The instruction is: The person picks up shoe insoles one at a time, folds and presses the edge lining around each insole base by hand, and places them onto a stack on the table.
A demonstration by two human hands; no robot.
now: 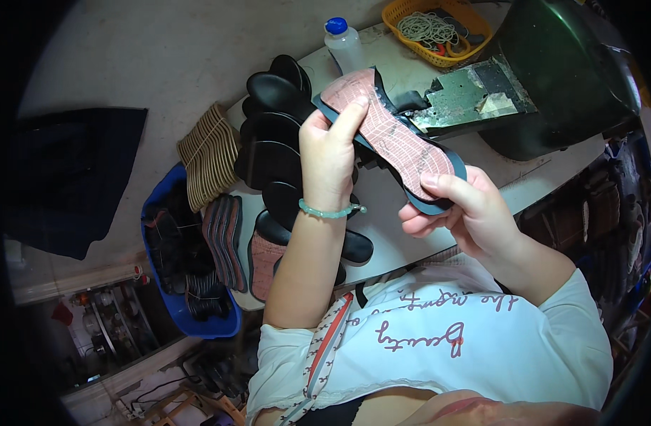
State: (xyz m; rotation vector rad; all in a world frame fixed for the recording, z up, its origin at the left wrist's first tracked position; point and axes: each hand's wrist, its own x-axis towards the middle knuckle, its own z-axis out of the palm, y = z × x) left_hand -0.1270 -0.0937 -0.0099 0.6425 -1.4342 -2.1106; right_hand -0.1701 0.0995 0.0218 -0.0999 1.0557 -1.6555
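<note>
A shoe insole (396,135) with a pink, white-lined face and a dark border is held up in the air, slanting from upper left to lower right. My left hand (332,145) grips its upper end, thumb lying on the pink face and fingers mostly hidden behind. At the lower end my right hand (474,209) pinches the rounded tip, thumb on top and fingers curled underneath. Past the insole stands a green machine (563,74) whose worn flat plate (474,99) lies just to its right. Black glossy sole pieces (272,145) are heaped left of my left wrist.
More pink-faced insoles (263,263) rest on the white table (382,220). Tied stacks of beige pieces (208,156) and dark pieces (224,238) lie by its left edge, beside a blue tub (219,325). A blue-capped bottle (345,46) and a yellow basket (403,39) with cord stand at the back.
</note>
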